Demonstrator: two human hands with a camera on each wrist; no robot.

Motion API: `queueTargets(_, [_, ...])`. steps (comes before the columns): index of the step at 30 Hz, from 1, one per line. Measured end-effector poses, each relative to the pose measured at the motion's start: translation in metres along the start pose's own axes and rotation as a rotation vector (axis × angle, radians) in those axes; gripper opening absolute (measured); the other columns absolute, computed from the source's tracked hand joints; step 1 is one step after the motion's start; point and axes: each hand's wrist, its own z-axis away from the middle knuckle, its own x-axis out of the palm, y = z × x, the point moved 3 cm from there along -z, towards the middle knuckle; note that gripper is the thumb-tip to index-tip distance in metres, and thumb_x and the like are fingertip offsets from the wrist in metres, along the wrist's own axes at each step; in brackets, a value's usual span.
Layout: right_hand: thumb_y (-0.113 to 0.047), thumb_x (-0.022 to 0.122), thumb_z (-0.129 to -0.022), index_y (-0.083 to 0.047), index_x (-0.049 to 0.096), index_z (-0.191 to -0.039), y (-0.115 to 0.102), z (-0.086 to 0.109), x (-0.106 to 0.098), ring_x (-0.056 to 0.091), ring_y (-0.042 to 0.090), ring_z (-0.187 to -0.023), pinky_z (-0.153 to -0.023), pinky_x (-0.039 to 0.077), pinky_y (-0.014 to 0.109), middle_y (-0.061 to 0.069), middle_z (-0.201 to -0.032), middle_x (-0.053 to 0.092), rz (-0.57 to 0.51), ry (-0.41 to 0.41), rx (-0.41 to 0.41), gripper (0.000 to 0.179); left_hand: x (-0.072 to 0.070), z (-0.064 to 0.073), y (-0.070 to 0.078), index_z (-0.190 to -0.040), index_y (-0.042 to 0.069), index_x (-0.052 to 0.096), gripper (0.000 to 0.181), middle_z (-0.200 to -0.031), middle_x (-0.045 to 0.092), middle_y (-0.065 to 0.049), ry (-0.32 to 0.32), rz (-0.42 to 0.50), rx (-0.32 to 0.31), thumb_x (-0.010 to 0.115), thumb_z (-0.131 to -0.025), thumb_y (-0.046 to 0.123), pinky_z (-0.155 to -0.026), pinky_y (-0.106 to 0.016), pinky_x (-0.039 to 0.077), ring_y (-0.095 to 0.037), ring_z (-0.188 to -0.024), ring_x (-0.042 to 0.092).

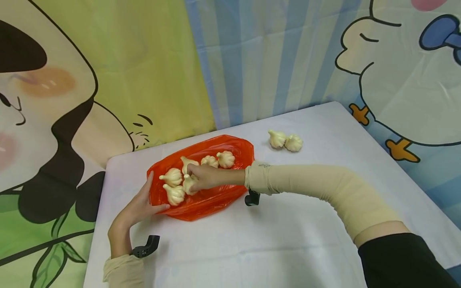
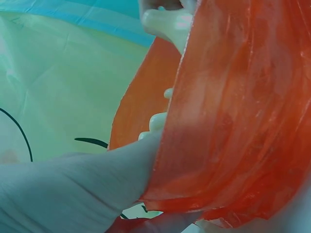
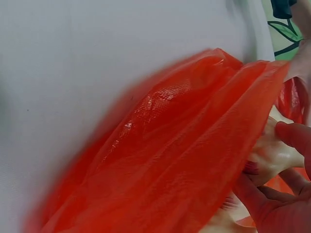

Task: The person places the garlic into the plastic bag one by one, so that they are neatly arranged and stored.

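A red plastic bag (image 1: 212, 202) lies spread with its mouth facing up, and several garlic bulbs (image 1: 171, 177) sit inside it. At its left end my left hand (image 1: 138, 206) holds the rim, fingers along the far side and thumb at the near corner. In the left wrist view, part of that hand is hidden behind the red film (image 2: 233, 116). My right hand (image 1: 209, 177) reaches into the bag from the right and grips one garlic bulb (image 1: 188, 185) between thumb and fingers. The right wrist view shows the gripped bulb (image 3: 272, 153) beside the bag's raised edge.
Two more garlic bulbs, one (image 1: 277, 139) against the other (image 1: 294, 143), lie on the white table (image 1: 288, 240) to the right, behind my right forearm. Cartoon-printed curtains (image 1: 155, 72) hang close along the table's back and sides. Both wrists carry small black cameras (image 1: 145, 247).
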Motion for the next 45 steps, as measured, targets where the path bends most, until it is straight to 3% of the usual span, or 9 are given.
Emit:
queueTargets(7, [-0.025,0.071,-0.089,-0.006,0.046,-0.117,0.007,-0.004,0.004,0.036,0.007,-0.055,-0.049,0.031,0.015,-0.005,-0.067,0.041,0.005,-0.035,0.070,0.042,0.001,-0.002,0.000,-0.154,0.025,-0.017,0.125,-0.164,0.004,-0.014,0.002,0.009,0.012,0.081,-0.078,0.034,-0.110,-0.069,0.025,-0.045,-0.148,0.014])
queueTargets(18, [-0.021,0.073,-0.087,-0.002,0.048,-0.114,0.013,-0.010,0.014,0.037,0.011,-0.068,-0.056,0.030,0.017,-0.002,-0.074,0.043,0.042,-0.041,0.033,0.041,0.002,-0.002,-0.001,-0.154,0.025,-0.018,0.126,-0.164,0.002,-0.014,0.000,0.017,0.000,0.081,-0.078,0.034,-0.111,-0.070,0.023,-0.045,-0.148,0.012])
queueTargets(23, [-0.029,0.073,-0.087,-0.005,0.052,-0.122,0.012,-0.011,0.017,0.048,0.012,-0.079,-0.065,0.040,0.017,0.006,-0.100,0.063,0.124,-0.062,0.057,0.047,0.003,-0.001,-0.002,-0.154,0.026,-0.019,0.126,-0.164,0.002,-0.015,-0.008,0.019,-0.019,0.081,-0.077,0.035,-0.110,-0.070,0.024,-0.045,-0.148,0.012])
queueTargets(26, [-0.031,0.072,-0.088,-0.005,0.053,-0.129,0.009,-0.004,0.014,0.055,0.013,-0.092,-0.077,0.046,0.019,0.008,-0.117,0.065,0.176,-0.060,0.054,0.052,0.003,-0.001,-0.001,-0.154,0.026,-0.017,0.125,-0.164,0.004,-0.014,-0.006,0.022,-0.001,0.081,-0.077,0.034,-0.110,-0.070,0.026,-0.045,-0.147,0.014])
queueTargets(30, [-0.030,0.071,-0.089,-0.004,0.051,-0.135,0.005,0.021,0.004,0.059,0.018,-0.108,-0.091,0.050,0.027,0.008,-0.124,0.063,0.155,-0.047,0.014,0.057,0.002,-0.002,0.000,-0.155,0.026,-0.016,0.125,-0.164,0.007,-0.015,0.000,0.026,0.019,0.082,-0.077,0.033,-0.109,-0.070,0.027,-0.045,-0.146,0.016])
queueTargets(34, [-0.029,0.072,-0.088,-0.004,0.048,-0.139,0.004,0.064,-0.007,0.052,0.023,-0.129,-0.107,0.046,0.035,0.008,-0.138,0.056,0.061,0.000,-0.001,0.061,0.001,-0.003,0.003,-0.155,0.027,-0.014,0.123,-0.163,0.009,-0.014,-0.001,0.041,0.032,0.082,-0.077,0.032,-0.108,-0.068,0.030,-0.043,-0.146,0.018])
queueTargets(39, [-0.028,0.072,-0.088,-0.008,0.050,-0.139,0.006,0.125,-0.013,0.056,0.025,-0.125,-0.102,0.051,0.040,0.008,-0.140,0.055,-0.085,0.053,-0.004,0.059,0.000,-0.003,0.004,-0.155,0.024,-0.016,0.124,-0.164,0.005,-0.016,-0.008,0.028,0.004,0.081,-0.078,0.034,-0.109,-0.070,0.027,-0.046,-0.147,0.014])
queueTargets(45, [-0.036,0.072,-0.087,-0.015,0.055,-0.135,0.010,0.182,-0.010,0.058,0.019,-0.123,-0.095,0.056,0.031,0.000,-0.136,0.058,-0.216,0.003,0.017,0.055,0.000,-0.001,0.003,-0.153,0.023,-0.020,0.127,-0.164,-0.001,-0.018,-0.020,0.020,-0.036,0.081,-0.078,0.035,-0.110,-0.072,0.021,-0.048,-0.147,0.009])
